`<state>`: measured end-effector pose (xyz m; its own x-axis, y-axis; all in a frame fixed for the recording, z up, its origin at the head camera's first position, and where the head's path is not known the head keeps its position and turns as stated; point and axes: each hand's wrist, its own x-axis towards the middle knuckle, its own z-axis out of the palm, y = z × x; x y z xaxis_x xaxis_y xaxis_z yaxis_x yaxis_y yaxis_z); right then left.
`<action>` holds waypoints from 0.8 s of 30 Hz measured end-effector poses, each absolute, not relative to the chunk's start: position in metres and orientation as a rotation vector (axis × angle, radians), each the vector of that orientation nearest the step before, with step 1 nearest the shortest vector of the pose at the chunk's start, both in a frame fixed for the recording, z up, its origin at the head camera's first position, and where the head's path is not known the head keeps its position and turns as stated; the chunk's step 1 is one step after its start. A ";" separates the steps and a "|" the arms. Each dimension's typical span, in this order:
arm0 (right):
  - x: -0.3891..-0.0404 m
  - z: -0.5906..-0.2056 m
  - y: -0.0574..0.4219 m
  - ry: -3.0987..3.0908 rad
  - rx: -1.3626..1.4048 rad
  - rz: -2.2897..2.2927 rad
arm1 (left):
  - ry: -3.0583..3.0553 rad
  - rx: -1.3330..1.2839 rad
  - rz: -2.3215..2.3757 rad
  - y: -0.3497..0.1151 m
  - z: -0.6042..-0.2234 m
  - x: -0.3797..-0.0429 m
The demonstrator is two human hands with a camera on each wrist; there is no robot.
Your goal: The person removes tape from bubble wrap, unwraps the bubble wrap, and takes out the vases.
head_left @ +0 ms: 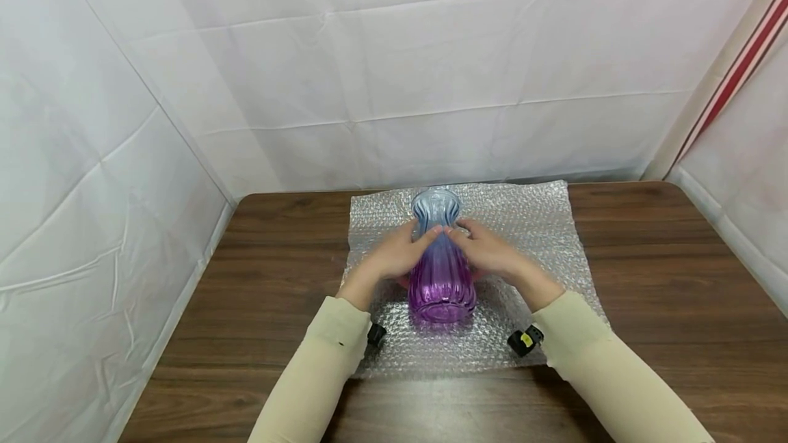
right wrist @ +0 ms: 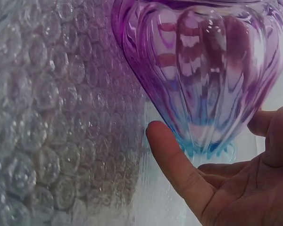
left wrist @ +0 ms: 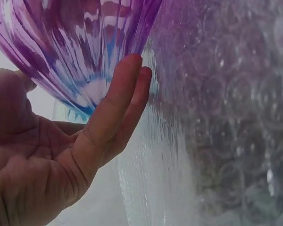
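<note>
A ribbed glass vase (head_left: pixel 442 282), blue at its flared mouth and purple at its base, lies on its side with the mouth pointing away from me. My left hand (head_left: pixel 394 251) holds it near the neck from the left, thumb on top. From the right, my right hand (head_left: pixel 489 251) grips the same part, its thumb close to the other one. Fingers (left wrist: pixel 106 101) reach along the vase's underside in the left wrist view, and likewise in the right wrist view. Beneath is a sheet of bubble wrap (head_left: pixel 523 217); whether the vase touches it, I cannot tell.
The bubble wrap lies on a dark wooden table (head_left: pixel 271 279), its far edge near the table's back edge. White cloth (head_left: pixel 431 67) hangs behind and at both sides. A small black wrist camera (head_left: pixel 525 340) sits at the right cuff.
</note>
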<state>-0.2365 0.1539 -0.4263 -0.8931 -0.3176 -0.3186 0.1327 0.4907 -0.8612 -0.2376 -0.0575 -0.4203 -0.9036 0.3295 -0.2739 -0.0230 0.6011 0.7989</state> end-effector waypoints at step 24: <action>-0.231 -0.430 0.141 2.486 -0.241 -1.281 | 2.466 0.272 1.215 -0.052 -0.422 -0.236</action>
<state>-0.2311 0.1411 -0.4303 -0.9304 -0.2974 -0.2144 0.0021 0.5806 -0.8142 -0.2359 -0.0518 -0.4225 -0.9103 0.3324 -0.2468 0.0070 0.6084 0.7936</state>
